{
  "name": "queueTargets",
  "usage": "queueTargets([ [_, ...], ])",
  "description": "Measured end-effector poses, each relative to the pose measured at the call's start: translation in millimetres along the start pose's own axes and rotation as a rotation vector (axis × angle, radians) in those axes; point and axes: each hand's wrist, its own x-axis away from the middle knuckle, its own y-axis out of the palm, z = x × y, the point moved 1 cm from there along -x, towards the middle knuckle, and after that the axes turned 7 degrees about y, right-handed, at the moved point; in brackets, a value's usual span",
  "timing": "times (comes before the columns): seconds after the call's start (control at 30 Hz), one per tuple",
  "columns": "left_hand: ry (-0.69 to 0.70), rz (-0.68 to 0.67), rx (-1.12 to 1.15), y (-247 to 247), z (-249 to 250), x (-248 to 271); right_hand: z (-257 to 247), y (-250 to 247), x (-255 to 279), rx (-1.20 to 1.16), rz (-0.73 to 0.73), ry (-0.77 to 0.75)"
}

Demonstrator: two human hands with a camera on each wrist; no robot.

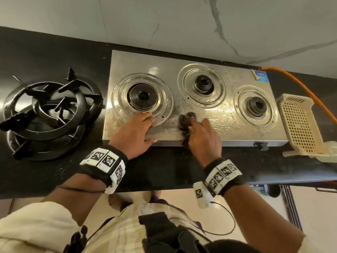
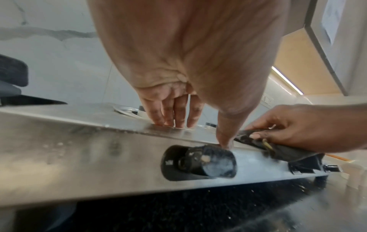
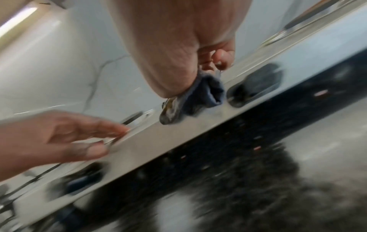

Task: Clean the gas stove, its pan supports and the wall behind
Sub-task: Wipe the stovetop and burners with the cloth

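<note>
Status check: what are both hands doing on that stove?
Left hand flat, bracing stove. Right hand grips dark cloth, front centre. Pan supports stacked aside.

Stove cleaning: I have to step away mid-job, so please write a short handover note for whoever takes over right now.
Left hand: open, fingers flat on the stove top by the left burner, steadying it.
Right hand: grips a dark cloth, pressed on the steel between the left and middle burners.
Pan supports: off the stove, stacked on the counter to its left.
Done: supports removed; top looks wet.
Left: finish wiping the top, clean the supports and the wall, refit supports.
</note>
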Motion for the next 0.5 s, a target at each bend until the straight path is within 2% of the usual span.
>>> queueTargets([
  [0.07, 0.000, -0.009, -0.014, 4.0, 3.7, -2.1, 20.5, -6.3, -4.6, 0.016, 0.030, 0.094],
  [0.13, -0.010, -0.023, -0.029, 6.8, 6.5, -3.3, 17.9, -3.9, -6.0, 0.044, 0.034, 0.135],
  [0.37, 0.029, -0.004, -0.047, 3.2, 21.9, -16.6, -60.1, 21.8, 5.1, 0.000, -0.067, -0.093],
  [0.5, 0.011, -0.005, -0.042, 0.1, 27.7, -25.5, -60.2, 22.4, 1.6, 0.047, -0.090, -0.151],
])
